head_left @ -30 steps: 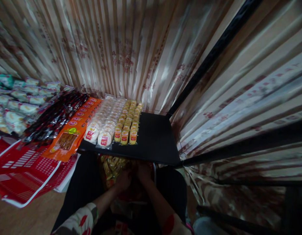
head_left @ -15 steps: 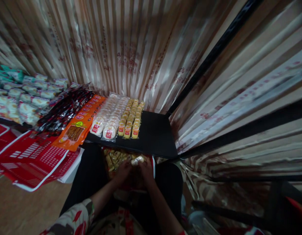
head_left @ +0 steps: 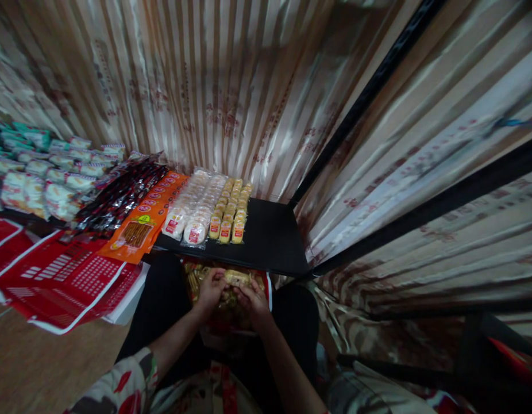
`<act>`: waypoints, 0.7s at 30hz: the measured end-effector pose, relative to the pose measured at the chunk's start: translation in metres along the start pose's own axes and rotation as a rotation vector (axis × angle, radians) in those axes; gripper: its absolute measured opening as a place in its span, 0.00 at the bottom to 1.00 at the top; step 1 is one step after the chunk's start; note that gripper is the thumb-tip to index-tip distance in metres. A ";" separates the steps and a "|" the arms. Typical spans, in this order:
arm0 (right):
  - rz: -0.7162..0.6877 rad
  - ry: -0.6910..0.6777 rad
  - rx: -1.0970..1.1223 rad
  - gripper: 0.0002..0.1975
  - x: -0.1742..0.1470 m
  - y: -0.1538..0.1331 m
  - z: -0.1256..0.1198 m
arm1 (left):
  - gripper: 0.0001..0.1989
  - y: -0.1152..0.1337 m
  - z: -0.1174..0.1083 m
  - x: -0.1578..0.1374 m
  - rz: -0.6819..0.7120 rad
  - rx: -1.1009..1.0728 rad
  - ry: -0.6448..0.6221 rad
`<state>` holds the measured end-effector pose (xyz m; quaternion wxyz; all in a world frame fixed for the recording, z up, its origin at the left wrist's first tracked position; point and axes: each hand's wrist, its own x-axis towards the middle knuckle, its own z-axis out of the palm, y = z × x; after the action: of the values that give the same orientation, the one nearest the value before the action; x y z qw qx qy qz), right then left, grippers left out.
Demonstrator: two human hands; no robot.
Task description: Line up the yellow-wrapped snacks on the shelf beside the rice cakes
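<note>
Between my two hands is a small yellow wrapped snack packet (head_left: 237, 278), lying crosswise over a container in my lap. My left hand (head_left: 211, 290) pinches at its left end, and my right hand (head_left: 253, 299) has its fingers closed at the right end. Beneath them, the red-sided container (head_left: 269, 293) holds many gold-wrapped snacks (head_left: 197, 279), partly hidden by my hands. Just beyond stands a black shelf (head_left: 274, 236) with rows of yellow wrapped snacks (head_left: 226, 221) facing me.
White round packets (head_left: 192, 215), an orange pretzel-stick bag (head_left: 139, 227), dark shiny packets (head_left: 119, 198) and white bags (head_left: 61, 190) line the shelf leftward. Red baskets (head_left: 72, 282) hang below on the left. Black poles (head_left: 356, 109) cross the striped curtain (head_left: 231, 69) on the right.
The packet has turned to show a yellow side instead of its pale end. My hands have risen slightly, and the view has shifted a little.
</note>
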<state>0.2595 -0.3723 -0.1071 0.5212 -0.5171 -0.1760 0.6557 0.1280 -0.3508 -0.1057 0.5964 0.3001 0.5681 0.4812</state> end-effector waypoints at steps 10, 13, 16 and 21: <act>0.009 -0.113 0.052 0.19 -0.003 -0.016 0.000 | 0.13 0.015 -0.006 -0.004 0.137 0.120 -0.113; -0.073 -0.099 -0.073 0.21 -0.001 -0.018 -0.001 | 0.10 0.016 -0.006 -0.006 0.197 0.174 -0.136; -0.118 -0.086 -0.152 0.22 0.000 -0.024 -0.001 | 0.05 0.017 -0.006 -0.012 0.365 0.266 -0.138; -0.140 -0.115 -0.010 0.24 -0.001 -0.034 0.006 | 0.07 0.019 -0.006 -0.016 0.495 0.384 -0.146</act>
<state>0.2718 -0.3578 -0.0780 0.5522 -0.4677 -0.2448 0.6453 0.1193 -0.3596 -0.0839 0.4329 0.5698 0.5139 0.4731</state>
